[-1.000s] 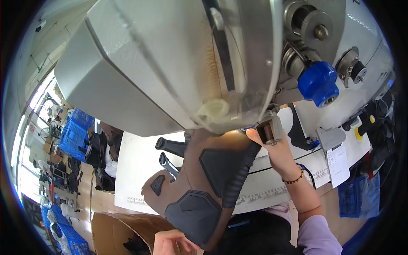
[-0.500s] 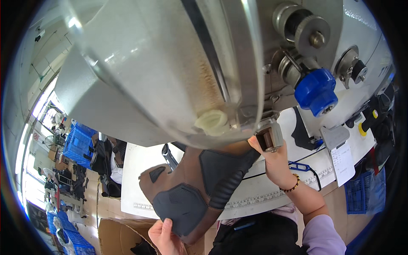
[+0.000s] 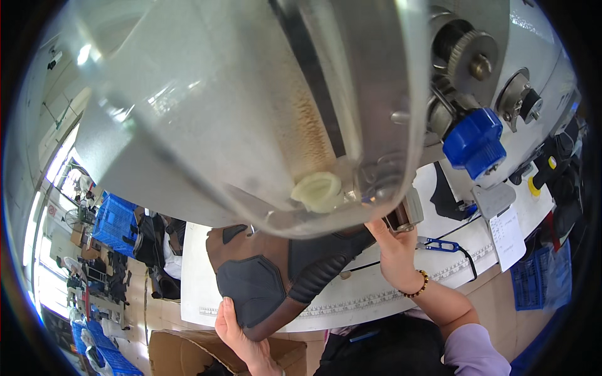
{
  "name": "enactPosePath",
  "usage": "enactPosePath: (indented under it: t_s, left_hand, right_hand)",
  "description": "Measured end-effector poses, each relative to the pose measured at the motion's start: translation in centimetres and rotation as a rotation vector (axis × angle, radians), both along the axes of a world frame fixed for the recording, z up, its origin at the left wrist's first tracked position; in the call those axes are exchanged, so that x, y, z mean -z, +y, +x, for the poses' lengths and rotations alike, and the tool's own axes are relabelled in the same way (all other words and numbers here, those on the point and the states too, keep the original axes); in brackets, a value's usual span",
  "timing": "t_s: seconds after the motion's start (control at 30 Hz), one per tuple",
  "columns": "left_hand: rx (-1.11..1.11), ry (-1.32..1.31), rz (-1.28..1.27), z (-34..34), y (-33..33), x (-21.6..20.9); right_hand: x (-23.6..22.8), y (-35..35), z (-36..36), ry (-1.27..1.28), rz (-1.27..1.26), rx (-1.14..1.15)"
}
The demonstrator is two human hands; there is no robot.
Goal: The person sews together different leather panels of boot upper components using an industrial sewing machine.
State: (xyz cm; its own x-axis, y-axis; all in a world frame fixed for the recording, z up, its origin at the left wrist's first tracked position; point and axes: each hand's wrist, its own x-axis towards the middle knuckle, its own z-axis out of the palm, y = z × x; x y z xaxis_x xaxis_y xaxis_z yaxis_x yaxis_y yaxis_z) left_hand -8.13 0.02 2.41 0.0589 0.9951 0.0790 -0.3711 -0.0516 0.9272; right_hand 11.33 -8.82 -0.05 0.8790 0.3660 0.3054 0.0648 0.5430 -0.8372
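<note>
A brown leather boot upper with black padded panels and a ribbed black strip lies across the white machine table, partly hidden by the clear cover above it. My left hand pinches its lower left edge, thumb on top of a black panel. At the other end, my right hand grips the upper's narrow tip beside the metal foot area of a sewing machine. The right fingertips are partly hidden behind the cover and the machine parts. A beaded bracelet circles my right wrist.
A blue-handled tool with a black cord lies right of my right hand. A ruler strip runs along the table's front edge. A cardboard box stands below left. Blue knob and tension discs jut from the machine; blue crates stand left.
The boot upper has turned and shifted up and leftward, its top going further under the cover. My left hand has risen with it. The view has moved closer to the machine.
</note>
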Motion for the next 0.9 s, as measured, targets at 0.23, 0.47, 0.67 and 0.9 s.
enactPosePath:
  t_s: [0.23, 0.47, 0.67, 0.9]
  left_hand:
    - [0.019, -0.112, 0.007, 0.7, 2.1, 0.9]
    - [0.007, -0.188, -0.017, 1.4, 5.2, 1.2]
    - [-0.946, 0.139, 1.125, -0.2, 5.0, 3.6]
    - [0.035, 0.975, 1.618, 7.9, -0.8, 0.2]
  right_hand:
    - [1.4, 0.8, -0.7, 0.013, -0.046, 0.051]
    - [1.2, 0.7, -1.5, 0.047, -0.020, 0.052]
    - [3.0, -2.8, 1.7, -0.096, -0.181, -0.471]
    - [0.9, -3.4, 4.5, -0.238, -0.313, -0.575]
